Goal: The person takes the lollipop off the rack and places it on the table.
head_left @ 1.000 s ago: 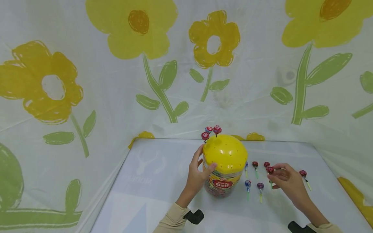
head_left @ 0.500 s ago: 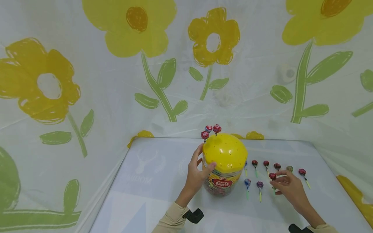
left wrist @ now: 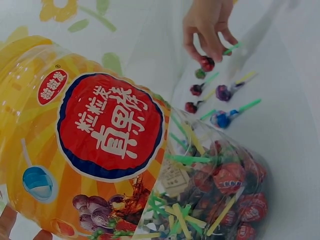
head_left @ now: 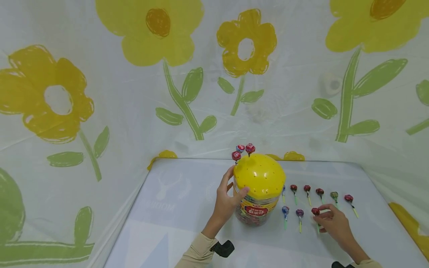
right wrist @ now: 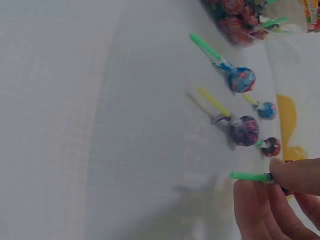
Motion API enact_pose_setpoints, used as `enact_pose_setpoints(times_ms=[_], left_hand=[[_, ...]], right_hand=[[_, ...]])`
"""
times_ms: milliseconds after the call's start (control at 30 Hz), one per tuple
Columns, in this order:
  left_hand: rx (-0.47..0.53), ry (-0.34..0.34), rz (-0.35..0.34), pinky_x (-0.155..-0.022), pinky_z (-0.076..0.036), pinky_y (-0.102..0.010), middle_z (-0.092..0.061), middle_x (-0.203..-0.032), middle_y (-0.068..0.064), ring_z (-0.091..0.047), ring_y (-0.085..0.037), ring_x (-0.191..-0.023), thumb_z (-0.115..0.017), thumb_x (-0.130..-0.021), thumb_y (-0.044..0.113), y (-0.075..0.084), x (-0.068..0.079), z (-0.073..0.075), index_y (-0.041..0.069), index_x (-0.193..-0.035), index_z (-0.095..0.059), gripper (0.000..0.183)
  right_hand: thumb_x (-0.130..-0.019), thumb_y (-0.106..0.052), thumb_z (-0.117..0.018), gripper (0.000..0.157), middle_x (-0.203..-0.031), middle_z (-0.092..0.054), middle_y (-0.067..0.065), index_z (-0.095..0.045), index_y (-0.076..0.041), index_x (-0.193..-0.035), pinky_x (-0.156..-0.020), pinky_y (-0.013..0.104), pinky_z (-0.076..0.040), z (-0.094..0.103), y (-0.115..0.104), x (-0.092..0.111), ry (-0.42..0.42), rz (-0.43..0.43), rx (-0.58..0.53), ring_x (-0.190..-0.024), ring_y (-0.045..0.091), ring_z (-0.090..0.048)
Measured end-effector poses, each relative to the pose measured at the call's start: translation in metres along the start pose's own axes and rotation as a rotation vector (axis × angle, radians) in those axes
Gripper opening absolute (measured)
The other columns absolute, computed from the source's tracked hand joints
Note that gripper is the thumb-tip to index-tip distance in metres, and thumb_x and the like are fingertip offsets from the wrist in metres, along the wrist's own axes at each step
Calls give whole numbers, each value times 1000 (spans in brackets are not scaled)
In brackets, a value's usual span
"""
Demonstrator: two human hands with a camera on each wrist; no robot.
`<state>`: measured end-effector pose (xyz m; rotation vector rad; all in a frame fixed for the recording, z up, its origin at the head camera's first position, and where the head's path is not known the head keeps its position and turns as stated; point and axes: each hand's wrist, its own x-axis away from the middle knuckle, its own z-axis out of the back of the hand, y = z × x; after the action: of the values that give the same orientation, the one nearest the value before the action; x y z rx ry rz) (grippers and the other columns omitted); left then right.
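Observation:
A clear candy jar (head_left: 256, 208) with a domed yellow lid (head_left: 261, 175) stands on the table, lollipops filling its lower part. My left hand (head_left: 226, 201) grips its left side, thumb lying on the lid's edge. Three lollipops (head_left: 250, 148) poke up from the lid's back left. Between thumb and fingers my right hand (head_left: 335, 224) pinches a dark red lollipop (head_left: 315, 211) just under its head; the green stick (right wrist: 250, 176) shows in the right wrist view. Left of that hand lie a purple lollipop (head_left: 299, 213) and a blue lollipop (head_left: 285, 210).
Behind the right hand runs a row of several lollipops, among them a red one (head_left: 349, 198) at the right end and a green one (head_left: 334, 194). The white table (head_left: 161, 223) meets a flower-printed cloth (head_left: 285, 123) at its back edge.
My right hand has moved toward me and slightly right with the lollipop, from the back row to beside the purple lollipop. The left hand stays on the jar.

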<state>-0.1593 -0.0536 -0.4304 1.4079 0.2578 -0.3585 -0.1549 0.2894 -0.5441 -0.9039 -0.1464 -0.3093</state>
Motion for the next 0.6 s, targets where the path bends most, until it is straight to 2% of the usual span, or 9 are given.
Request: enact_pose_setpoints(times_ms=[300,600], left_hand=[[0,5,1,-93,-33,-50,-32,-137,0,-31,-18,-123,-58,-81,24,0,0,2,9,-136,-28,65],[7,-6,19,-93,-32,-51,-32,-138,2,-29,-16,-123,-57,-82,25,-2,1,1,12,-136,-28,64]], right_hand=[[-72,-11,-69,43,-74,-60,9,-43,2,-104,-46,28,-49,-9,10,-3,-1,6,30,-59,16,-57],[-72,-8,-68,40,-71,-58,9,-43,4,-100,-45,29,-45,-15,17,-9,17,16,135,-53,15,-52]])
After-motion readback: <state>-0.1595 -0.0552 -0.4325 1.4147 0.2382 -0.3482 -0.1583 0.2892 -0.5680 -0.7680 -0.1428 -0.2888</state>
